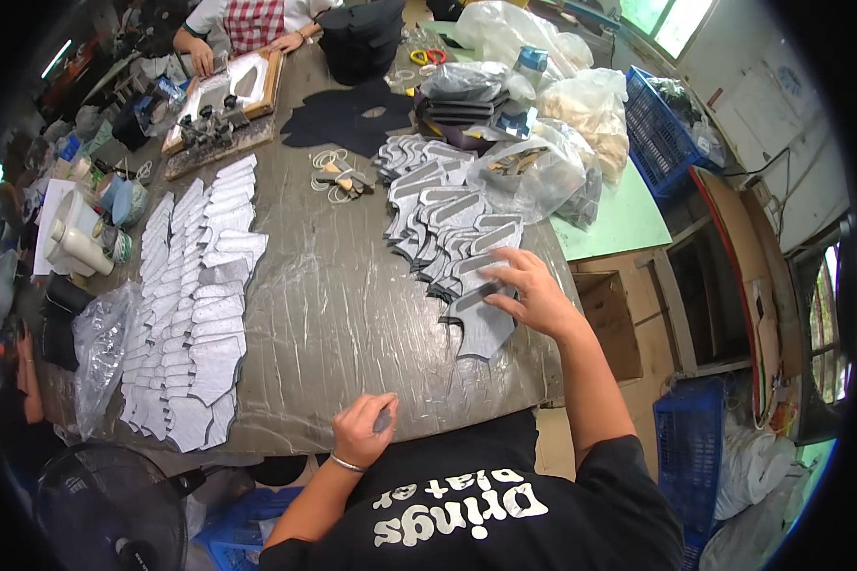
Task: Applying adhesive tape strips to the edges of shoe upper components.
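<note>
My left hand (362, 433), a bracelet at its wrist, is closed near the table's front edge. Between its fingers pokes a small dark grey object (382, 421), too small to name. My right hand (535, 293) rests its fingertips on the near end of a long overlapping row of grey cut fabric pieces (448, 214). Its thumb and fingers are apart, and no piece is lifted. The nearest grey piece (486, 328) lies just below that hand, with dark edges showing under it. More overlapping rows of pale grey cut pieces (195, 314) lie on the table's left side.
Across the table (324, 314), a person (252, 29) works at a wooden frame (269, 90) with clamps. Black fabric (348, 119), tied cords (341, 176), scissors (428, 57) and plastic bags (533, 171) lie farther back. A fan (114, 514) stands lower left; blue crates (690, 457) stand right.
</note>
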A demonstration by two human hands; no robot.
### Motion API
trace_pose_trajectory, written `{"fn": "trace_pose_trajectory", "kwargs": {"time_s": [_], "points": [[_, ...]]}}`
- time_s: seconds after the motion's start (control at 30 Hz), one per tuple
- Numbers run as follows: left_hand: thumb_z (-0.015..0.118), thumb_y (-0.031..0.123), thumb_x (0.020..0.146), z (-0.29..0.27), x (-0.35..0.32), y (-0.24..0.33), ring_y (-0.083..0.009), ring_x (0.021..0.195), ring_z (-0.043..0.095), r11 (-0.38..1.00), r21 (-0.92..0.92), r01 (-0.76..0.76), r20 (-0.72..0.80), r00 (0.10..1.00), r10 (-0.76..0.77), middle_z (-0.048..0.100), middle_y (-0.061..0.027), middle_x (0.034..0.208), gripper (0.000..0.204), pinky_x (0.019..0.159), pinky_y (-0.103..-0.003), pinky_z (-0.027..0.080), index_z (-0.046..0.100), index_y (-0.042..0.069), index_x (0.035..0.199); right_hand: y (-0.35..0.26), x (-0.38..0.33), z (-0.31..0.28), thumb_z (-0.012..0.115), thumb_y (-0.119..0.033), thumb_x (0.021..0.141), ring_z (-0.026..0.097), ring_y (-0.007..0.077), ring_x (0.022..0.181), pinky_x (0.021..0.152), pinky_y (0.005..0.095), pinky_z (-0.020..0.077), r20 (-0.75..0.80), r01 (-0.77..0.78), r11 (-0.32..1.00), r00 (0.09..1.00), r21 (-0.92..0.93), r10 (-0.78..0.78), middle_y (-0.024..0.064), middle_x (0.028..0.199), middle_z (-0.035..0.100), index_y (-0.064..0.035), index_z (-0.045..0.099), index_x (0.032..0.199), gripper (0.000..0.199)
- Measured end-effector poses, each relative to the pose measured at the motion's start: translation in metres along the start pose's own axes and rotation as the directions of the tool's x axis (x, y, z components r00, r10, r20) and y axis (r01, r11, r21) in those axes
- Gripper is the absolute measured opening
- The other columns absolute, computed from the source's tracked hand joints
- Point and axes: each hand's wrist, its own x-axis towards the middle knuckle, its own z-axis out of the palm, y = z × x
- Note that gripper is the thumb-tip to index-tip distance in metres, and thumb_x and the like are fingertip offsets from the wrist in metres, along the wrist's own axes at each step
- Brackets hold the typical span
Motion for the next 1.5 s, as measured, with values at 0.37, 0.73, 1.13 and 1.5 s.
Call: {"fn": "trace_pose_trajectory", "kwargs": {"time_s": [0.37,0.73,1.13,1.5], "points": [[0.074,0.009,0.082,0.013,-0.009,-0.001,-0.0156,0.06,0.06,0.882,-0.251,0.4,-0.071,0.9,-0.429,0.064,-0.0061,0.074,0.012,0.059,-0.029,0.048,0.068,0.003,0.091,0.026,-0.006,0.09,0.081,-0.057,0.064,0.018,0.0527,0.14,0.113,0.059,0.0201,-0.229,-0.214,0.969,0.956,-0.125,0.181,0.0349,0.152,0.017,0.0045,0.016,0.149,0.123],[0.068,0.022,0.093,-0.018,0.011,-0.012,-0.0039,0.043,0.037,0.145,-0.774,0.616,0.245,0.503,-0.829,0.047,0.0048,0.057,0.033,0.04,-0.024,0.029,0.048,0.014,0.068,-0.022,0.022,0.1,0.07,-0.022,0.085,0.025,0.0464,0.141,0.114,0.0528,0.021,-0.47,-0.068,0.988,0.883,-0.142,-0.007,0.0295,0.153,0.025,0.0026,0.036,0.143,0.072],[0.055,0.008,0.086,0.005,-0.015,-0.016,-0.0421,0.087,0.064,0.807,-0.36,0.469,-0.027,0.859,-0.511,0.066,-0.0255,0.095,0.023,0.072,-0.044,0.052,0.061,-0.001,0.106,-0.154,0.0,0.131,0.059,-0.009,0.09,0.052,0.0384,0.125,0.105,0.0425,0.0411,0.048,0.396,0.855,0.899,0.335,-0.436,0.0229,0.13,0.057,0.0036,0.059,0.122,0.034],[0.072,0.013,0.081,-0.193,-0.029,-0.104,-0.0344,0.093,0.062,0.686,0.281,0.671,-0.59,0.685,-0.427,0.059,-0.0165,0.113,0.041,0.08,-0.039,0.051,0.06,0.001,0.118,-0.172,0.054,0.192,0.059,-0.009,0.091,0.064,0.0295,0.109,0.093,0.0349,0.0497,0.316,-0.136,0.68,0.937,0.72,-0.147,0.0242,0.118,0.064,0.0083,0.054,0.127,0.04]]}}
